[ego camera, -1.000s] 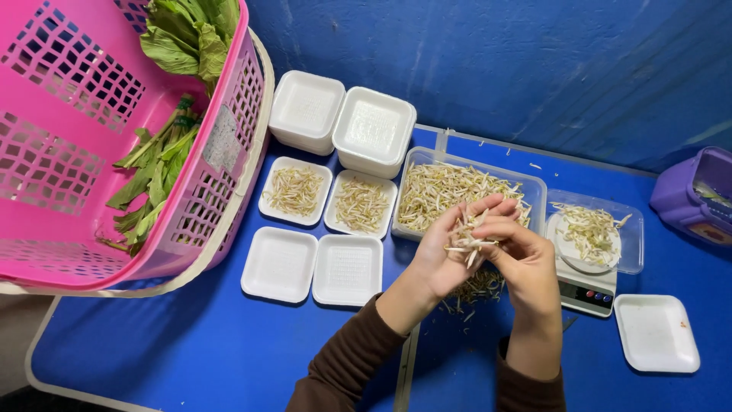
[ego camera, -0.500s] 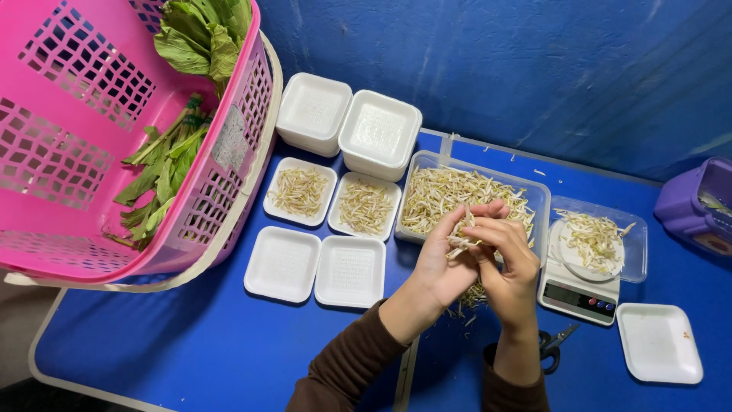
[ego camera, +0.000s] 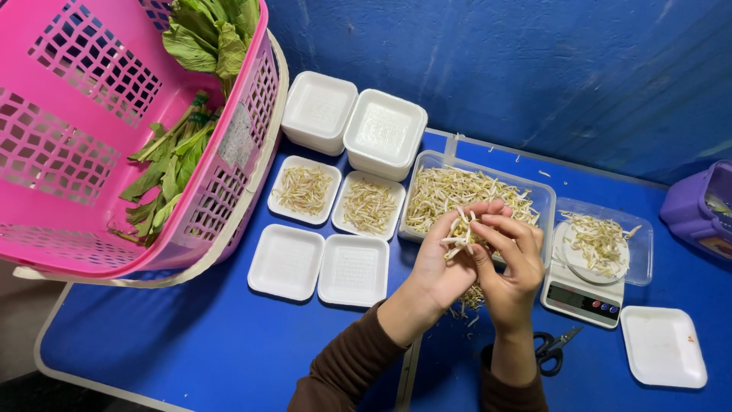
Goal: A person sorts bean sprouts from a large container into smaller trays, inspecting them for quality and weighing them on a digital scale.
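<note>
The left hand (ego camera: 442, 263) is cupped, palm up, just right of the frame's centre, holding a small bunch of bean sprouts (ego camera: 460, 235) against its fingers. The right hand (ego camera: 512, 267) meets it from the right, fingertips pinching into the same bunch, so both hands are closed on the sprouts. A few loose sprouts hang below the hands, over the blue tabletop (ego camera: 213, 343).

Directly behind the hands, toward the top of the frame, sits a clear plastic tub (ego camera: 543, 200) heaped with more sprouts. To its right, a small kitchen scale (ego camera: 583, 294) carries a round white dish with a little pile of sprouts, under a clear tray. Below the scale, near the lower right, lie black-handled scissors (ego camera: 553, 349), and beside them, further right, an empty white foam tray (ego camera: 662, 347). A purple container (ego camera: 701, 210) shows at the right edge.

Left of the tub, two foam trays (ego camera: 335, 200) hold portions of sprouts side by side; below them, two empty trays (ego camera: 320, 267) lie touching each other. Above the filled ones stand two stacks of foam trays (ego camera: 354, 126).

The upper left of the frame is filled by a pink plastic basket (ego camera: 69, 152), tilted on its side and resting on the tabletop edge, with leafy green vegetables (ego camera: 171, 164) inside.
</note>
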